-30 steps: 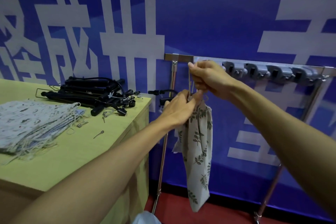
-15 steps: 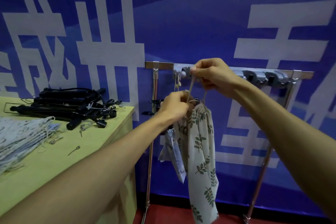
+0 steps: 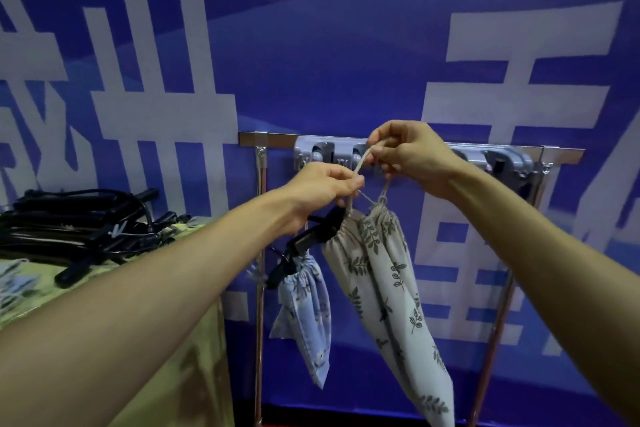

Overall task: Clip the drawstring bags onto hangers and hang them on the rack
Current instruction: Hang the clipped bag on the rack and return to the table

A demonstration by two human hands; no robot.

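A beige leaf-print drawstring bag (image 3: 384, 288) hangs from its cord just below the rack's rail (image 3: 277, 139). My right hand (image 3: 405, 152) pinches the cord's upper loop in front of the grey hook block (image 3: 313, 153). Lower down, at the bag's gathered mouth, my left hand (image 3: 322, 189) pinches the same cord. A black clip hanger (image 3: 311, 236) slants beneath my left hand, with a pale blue drawstring bag (image 3: 304, 308) clipped to its lower end. How the hanger is held up is hidden by my hand.
A yellow-green table (image 3: 166, 340) stands at left with a pile of black hangers (image 3: 79, 222) on it; patterned bags (image 3: 14, 279) show at its left edge. The rack's chrome posts (image 3: 259, 253) flank the bags. More grey hooks (image 3: 502, 163) line the rail's right part.
The view has shifted right and closer to the rack. My hands have raised the beige bag's cord to the hook block, and the blue bag on the hanger has come into full view.
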